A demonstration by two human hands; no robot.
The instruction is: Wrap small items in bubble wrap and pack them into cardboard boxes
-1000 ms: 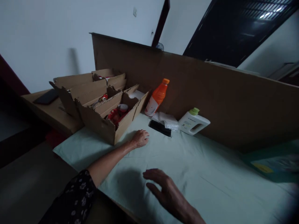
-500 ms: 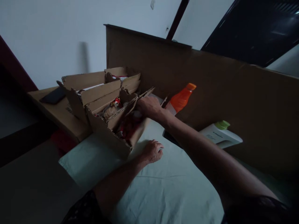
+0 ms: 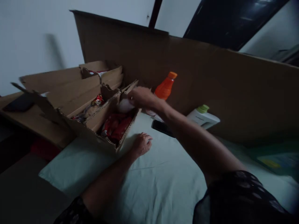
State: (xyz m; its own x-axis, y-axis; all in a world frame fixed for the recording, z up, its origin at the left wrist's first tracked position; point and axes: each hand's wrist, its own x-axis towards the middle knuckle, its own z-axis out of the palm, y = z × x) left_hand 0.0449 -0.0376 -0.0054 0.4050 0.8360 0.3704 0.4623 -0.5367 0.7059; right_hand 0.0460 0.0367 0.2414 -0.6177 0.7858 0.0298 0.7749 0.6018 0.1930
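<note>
Right hand [image 3: 141, 97]: fingers closed on a blurred white item [image 3: 125, 106], held within the cardboard box's [image 3: 102, 141] front compartment, beside red packaging [image 3: 118, 126]. Left hand [image 3: 142, 144] rested on the cloth-covered surface [image 3: 161, 177], half curled; grip cannot be told. Beyond the right forearm, an orange-capped bottle [image 3: 164, 88] is seen, leaning in view.

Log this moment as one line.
right hand: at white item in cardboard box, hold unclear | left hand: on green cloth | nearby: orange bottle
</note>
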